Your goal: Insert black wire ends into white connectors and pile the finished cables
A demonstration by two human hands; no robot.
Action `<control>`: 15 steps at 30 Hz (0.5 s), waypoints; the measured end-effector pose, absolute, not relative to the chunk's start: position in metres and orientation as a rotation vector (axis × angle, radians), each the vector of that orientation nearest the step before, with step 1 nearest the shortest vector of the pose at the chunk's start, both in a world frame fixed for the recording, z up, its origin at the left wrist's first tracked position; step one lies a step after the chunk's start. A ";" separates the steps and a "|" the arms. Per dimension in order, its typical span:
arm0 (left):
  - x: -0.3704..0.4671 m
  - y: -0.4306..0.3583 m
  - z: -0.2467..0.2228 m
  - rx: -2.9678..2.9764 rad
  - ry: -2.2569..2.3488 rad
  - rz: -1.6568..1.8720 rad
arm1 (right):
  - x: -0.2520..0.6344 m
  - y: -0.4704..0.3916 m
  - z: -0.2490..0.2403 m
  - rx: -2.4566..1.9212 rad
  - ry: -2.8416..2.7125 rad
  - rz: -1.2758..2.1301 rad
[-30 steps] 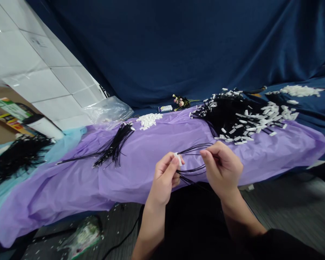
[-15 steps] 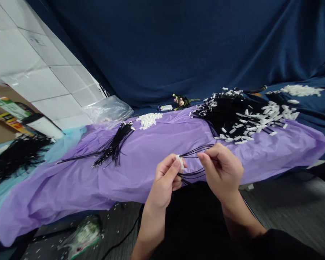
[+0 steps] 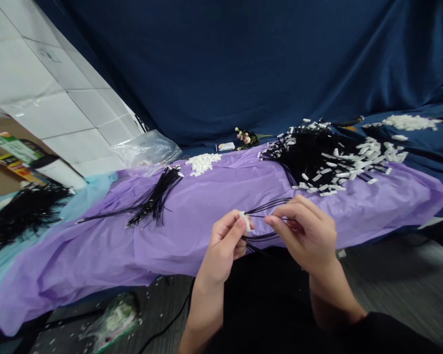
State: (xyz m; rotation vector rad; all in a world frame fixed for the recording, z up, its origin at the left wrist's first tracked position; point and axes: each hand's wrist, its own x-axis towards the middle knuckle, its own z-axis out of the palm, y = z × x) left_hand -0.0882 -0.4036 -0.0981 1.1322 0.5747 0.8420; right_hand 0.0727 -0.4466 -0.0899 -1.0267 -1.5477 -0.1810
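Between thumb and fingers, my left hand [image 3: 227, 238] pinches a white plastic connector [image 3: 245, 221] over the table's front edge. Several thin black wires [image 3: 268, 205] run from the connector toward the right. My right hand [image 3: 308, 231] is closed, thumb and index finger pinching one black wire a short way from the connector. More black wires loop below, between the two hands. The wire ends at the connector are too small to make out.
On the purple cloth [image 3: 192, 211] lie a loose bundle of black wires [image 3: 157, 196], a pile of white connectors [image 3: 203, 163] and a large heap of connector-tipped wires [image 3: 310, 155]. A clear plastic bag [image 3: 147, 150], small flowers [image 3: 246, 137] and a blue curtain [image 3: 243, 64] stand behind.
My right hand has shifted slightly right and turned, its thumb and index finger now closer together on a wire. My left hand and the connector have hardly moved.
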 end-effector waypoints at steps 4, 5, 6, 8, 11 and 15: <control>-0.089 -0.404 -0.096 1.109 0.579 0.819 | 0.076 -0.449 -0.090 -1.033 -1.594 -0.171; -0.089 -0.404 -0.095 1.105 0.580 0.813 | 0.077 -0.449 -0.090 -1.027 -1.604 -0.177; -0.089 -0.404 -0.095 1.101 0.580 0.808 | 0.078 -0.449 -0.090 -1.020 -1.614 -0.187; -0.090 -0.404 -0.094 1.093 0.589 0.804 | 0.079 -0.450 -0.090 -1.011 -1.634 -0.209; -0.091 -0.403 -0.094 1.085 0.607 0.788 | 0.082 -0.450 -0.092 -1.005 -1.665 -0.233; -0.092 -0.401 -0.094 1.071 0.589 0.744 | 0.084 -0.449 -0.097 -0.955 -1.671 -0.276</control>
